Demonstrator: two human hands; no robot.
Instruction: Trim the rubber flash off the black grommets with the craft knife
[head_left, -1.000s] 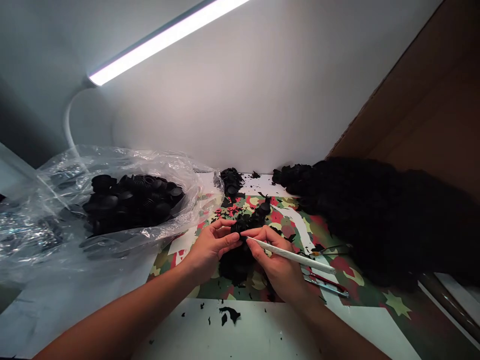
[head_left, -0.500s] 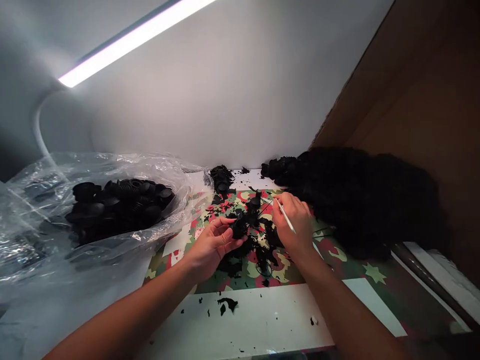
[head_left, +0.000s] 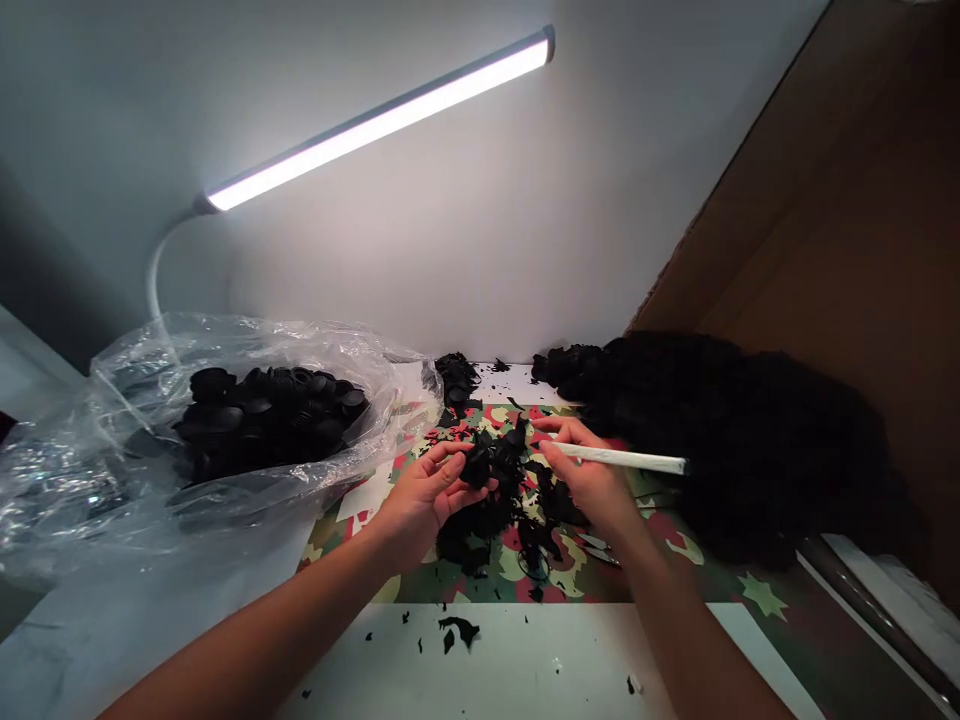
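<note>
My left hand (head_left: 427,490) is closed on a small black rubber-looking part (head_left: 477,468), held over the camouflage-patterned mat (head_left: 420,575). Pinched in my right hand (head_left: 585,470) is a slim white pen-like tool (head_left: 634,458); its rear end points right and its tip is toward the black part. I cannot make out the tip itself. Black scraps (head_left: 469,540) lie under and between both hands. Beneath my right wrist, a shiny metal tool (head_left: 598,548) is partly hidden.
A clear plastic bag (head_left: 375,385) with several black ribbed parts (head_left: 255,420) sits at left. To the right rises a big black heap (head_left: 720,430) beside a cardboard wall (head_left: 847,230). A lit lamp (head_left: 390,120) hangs above. Another small black pile (head_left: 454,378) lies at the back.
My right hand has turned the white tool from a steep slant to nearly level, its rear end now pointing right. My left hand still holds the black part. The whole view has shifted.
</note>
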